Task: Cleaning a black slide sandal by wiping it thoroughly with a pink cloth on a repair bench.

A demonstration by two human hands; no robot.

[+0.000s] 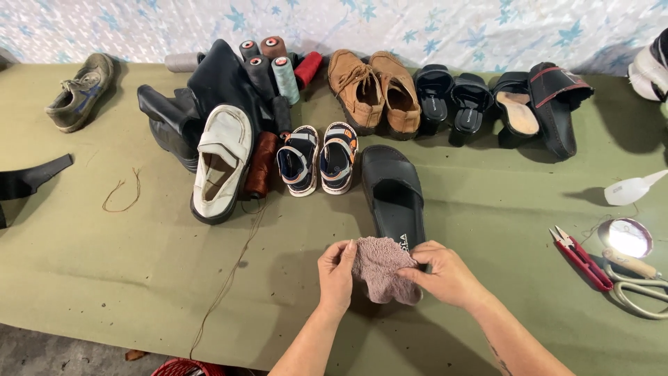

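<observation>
Overhead, a person's two bare hands work a small pinkish-brown cloth at the near end of a black slide sandal that lies on an olive-green table cover. Far to the left of that sandal, a worn grey sneaker sits near the table's back edge, with a black strap piece and a loose loop of brown thread nearer the front. Closer to the sandal's left, a white loafer leans against dark leather pieces, beside a brown thread spool and a cluster of upright thread cones. A long brown thread trails from there toward the front edge. Just left of the sandal stands a pair of small striped children's sandals. The left hand pinches the cloth's left edge between thumb and curled fingers; the right hand grips its right side, fingers pressed together over the fabric, which rests against the sandal's heel end. Behind the sandal, a pair of tan suede lace-up shoes is lined up against the backdrop, then black heeled sandals and black slides with a beige insole to its right. Far right of the sandal lie red thread snips, a white squeeze bottle, a small lit lamp and scissors.
</observation>
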